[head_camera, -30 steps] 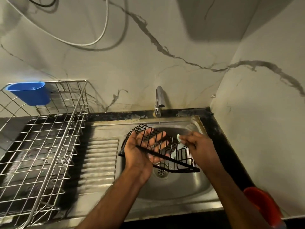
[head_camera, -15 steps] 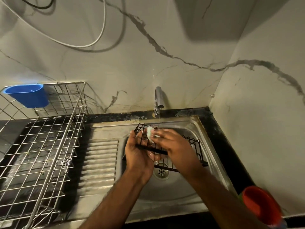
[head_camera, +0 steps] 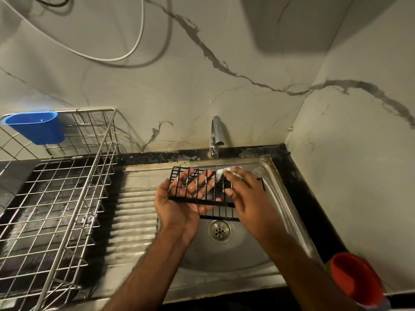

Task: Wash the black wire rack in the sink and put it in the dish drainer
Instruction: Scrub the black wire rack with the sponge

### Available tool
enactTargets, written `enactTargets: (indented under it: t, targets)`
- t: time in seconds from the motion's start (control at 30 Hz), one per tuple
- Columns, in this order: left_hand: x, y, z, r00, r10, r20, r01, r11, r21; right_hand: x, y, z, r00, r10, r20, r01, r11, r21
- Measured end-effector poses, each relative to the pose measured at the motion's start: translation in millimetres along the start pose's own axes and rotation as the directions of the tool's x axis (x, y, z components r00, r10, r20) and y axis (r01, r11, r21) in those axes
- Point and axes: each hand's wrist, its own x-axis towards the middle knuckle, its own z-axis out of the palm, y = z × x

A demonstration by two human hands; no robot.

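Over the steel sink [head_camera: 235, 257] I keep the black wire rack [head_camera: 202, 199] under a thin stream from the tap [head_camera: 216, 133]. My left hand [head_camera: 179, 205] lies palm up beneath the rack's left half; its straight fingers show through the wires and carry the rack. My right hand [head_camera: 249, 196] is on top of the rack's right half, pinching a small white scrub pad [head_camera: 221, 172] against the far wires where the water lands. The rack's right end is hidden behind this hand. The steel wire dish drainer [head_camera: 89, 176] stands on the counter to the left.
A blue plastic cup [head_camera: 36, 127] hangs on the drainer's back left corner. A ribbed draining board [head_camera: 134, 209] lies between drainer and basin. A red cup [head_camera: 356, 280] sits at the counter's front right. Marbled walls close the back and right; a white cable [head_camera: 140, 39] loops above.
My right hand swept the pad from the rack's right end over to its far left corner, then back toward the middle under the stream. The rack turned flatter over my left palm.
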Motion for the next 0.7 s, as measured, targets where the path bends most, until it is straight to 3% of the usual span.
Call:
enactTargets:
  t: [0.1,0.23,0.43,0.53,0.7]
  targets:
    - [-1,1,1,1.0,0.014,-0.009,-0.015,1.0,-0.006,0,-3,5,0.995,-0.028,0.095,0.032,0.999,-0.035]
    - [4,13,-3,0.999,0.048,-0.02,-0.05,0.997,-0.054,-7,8,-9,0.969,-0.087,0.23,0.068,0.994,0.087]
    - [0,8,-2,0.999,0.04,0.006,-0.039,0.998,-0.047,0,18,-10,0.995,-0.083,0.048,0.074,0.982,0.176]
    - [-1,7,-2,1.0,0.026,0.006,-0.026,0.997,-0.071,6,18,-7,0.985,-0.117,0.126,0.088,0.973,0.212]
    - [1,14,-2,1.0,0.028,-0.013,-0.029,0.996,-0.085,5,23,-14,0.977,-0.072,0.202,0.061,0.996,0.063]
